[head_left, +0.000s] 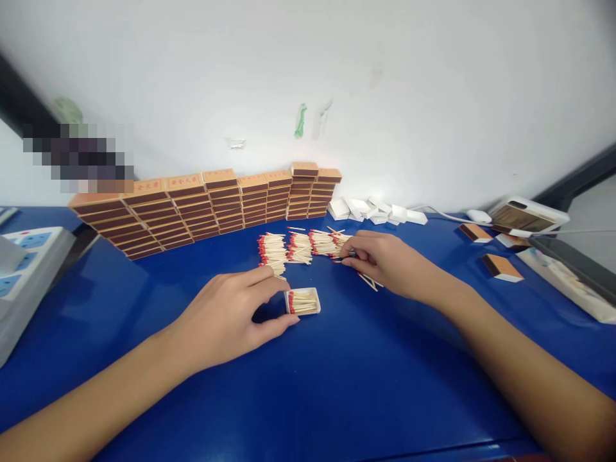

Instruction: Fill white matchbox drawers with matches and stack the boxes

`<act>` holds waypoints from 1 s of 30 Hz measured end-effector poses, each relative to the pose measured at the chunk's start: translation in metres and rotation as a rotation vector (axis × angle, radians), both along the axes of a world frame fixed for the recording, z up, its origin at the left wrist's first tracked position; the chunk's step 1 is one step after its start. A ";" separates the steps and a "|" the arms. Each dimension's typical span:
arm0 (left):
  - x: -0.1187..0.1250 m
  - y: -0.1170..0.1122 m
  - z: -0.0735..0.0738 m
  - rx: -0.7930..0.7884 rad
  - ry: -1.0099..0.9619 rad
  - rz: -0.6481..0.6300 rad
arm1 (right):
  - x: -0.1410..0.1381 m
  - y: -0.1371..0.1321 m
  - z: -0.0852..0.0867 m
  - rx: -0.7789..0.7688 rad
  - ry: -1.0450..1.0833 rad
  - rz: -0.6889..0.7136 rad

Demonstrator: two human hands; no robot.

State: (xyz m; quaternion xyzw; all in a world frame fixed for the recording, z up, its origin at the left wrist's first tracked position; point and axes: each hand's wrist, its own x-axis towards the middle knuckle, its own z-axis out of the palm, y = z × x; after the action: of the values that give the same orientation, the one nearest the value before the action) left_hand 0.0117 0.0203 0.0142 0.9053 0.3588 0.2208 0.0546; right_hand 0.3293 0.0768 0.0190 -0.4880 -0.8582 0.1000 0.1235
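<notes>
The left hand (pixel 231 317) pinches the open tray (pixel 303 301) by its end, holding it flat on the desk (pixel 337 385) so it cannot slide. Just beyond it, the right hand (pixel 385 260) closes its fingertips on matches (pixel 298 247) heaped within easy reach. Stacked matchboxes (pixel 202 205) wall off the far side, and bare desk lies nearer the wrists.

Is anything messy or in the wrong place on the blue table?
A few loose matches lie crossed by the right hand, apart from the tidy match piles. The tray in the left hand looks fine.
</notes>
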 end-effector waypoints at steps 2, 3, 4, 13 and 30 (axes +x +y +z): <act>0.000 0.000 0.000 0.000 0.001 0.000 | 0.000 0.000 0.000 0.000 0.004 0.006; 0.000 0.000 0.000 0.001 0.000 0.001 | 0.000 0.001 0.000 -0.002 0.005 0.008; 0.000 0.000 0.000 0.000 -0.001 0.002 | 0.000 0.001 -0.001 -0.002 0.005 0.009; 0.000 0.000 0.000 0.016 -0.005 -0.001 | -0.001 0.002 -0.003 0.021 0.025 0.035; 0.001 0.001 -0.001 -0.023 -0.020 -0.006 | -0.053 -0.050 0.018 -0.031 0.143 0.178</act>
State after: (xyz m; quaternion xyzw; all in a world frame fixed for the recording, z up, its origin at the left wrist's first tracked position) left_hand 0.0125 0.0215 0.0136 0.9034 0.3578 0.2257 0.0695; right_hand 0.2763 0.0272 0.0365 -0.4032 -0.8856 0.1584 0.1677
